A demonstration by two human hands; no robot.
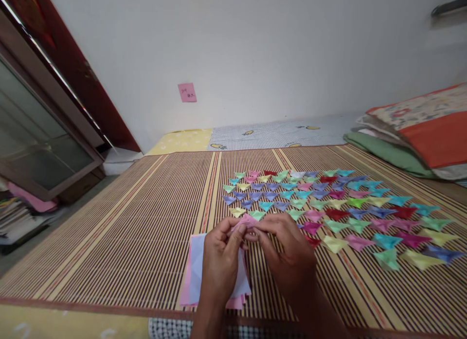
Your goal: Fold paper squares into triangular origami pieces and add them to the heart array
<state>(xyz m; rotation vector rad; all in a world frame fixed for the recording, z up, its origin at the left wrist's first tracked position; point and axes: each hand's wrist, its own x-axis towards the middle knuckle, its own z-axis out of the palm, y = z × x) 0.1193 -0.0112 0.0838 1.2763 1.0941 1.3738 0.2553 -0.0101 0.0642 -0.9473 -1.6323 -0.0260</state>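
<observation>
Between my two hands is a small piece of folded pink paper. My left hand pinches it with thumb and fingers from the left. My right hand grips its right side with the fingertips. Beneath my left wrist lies a stack of square paper sheets, pale blue on top with pink edges showing below; part of it is hidden by the hand and forearm. Ahead and to the right, several rows of folded paper boats in many colours are spread out, the closest ones beside my right hand.
A striped bamboo mat covers the bed. Folded bedding with an orange cushion is piled at the right. A pink note is stuck to the white wall. Glass-fronted furniture and stacked books stand at the left.
</observation>
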